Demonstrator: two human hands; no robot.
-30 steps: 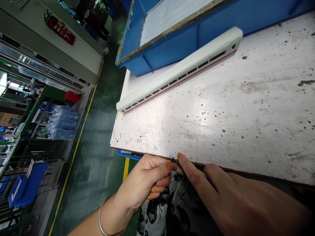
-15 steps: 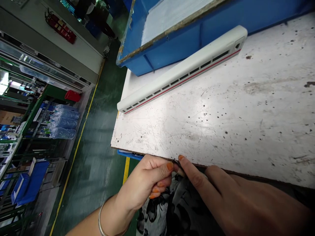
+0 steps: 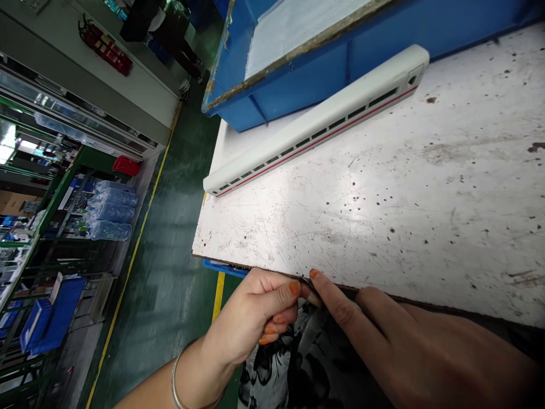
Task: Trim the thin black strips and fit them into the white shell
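We found both hands at the near edge of a scuffed white table [image 3: 289, 221], close together, their fingertips nearly meeting. The left hand [image 3: 251, 321] was curled, its thumb tip brought against the index finger, with a metal bangle [image 3: 174, 383] at the wrist. The right hand [image 3: 392, 346] had its index finger extended, the tip at the table's edge. The gap between the fingertips was small and shadowed, so we could not tell whether either hand was clamped on anything. We noted a white model train carriage [image 3: 319, 122] lying aslant on the tabletop, well apart from the hands, its dark windows and red stripe turned toward them. Just beyond it stood a blue bin [image 3: 304, 85] with a worn, dirty rim and white material [image 3: 293, 34] inside. Below the hands we observed dark patterned clothing [image 3: 293, 363]. To the left, across a green floor [image 3: 170, 244], we recorded red fire extinguishers [image 3: 104, 48], a red bucket [image 3: 126, 166] and, farther up, a partly visible person [image 3: 170, 34].
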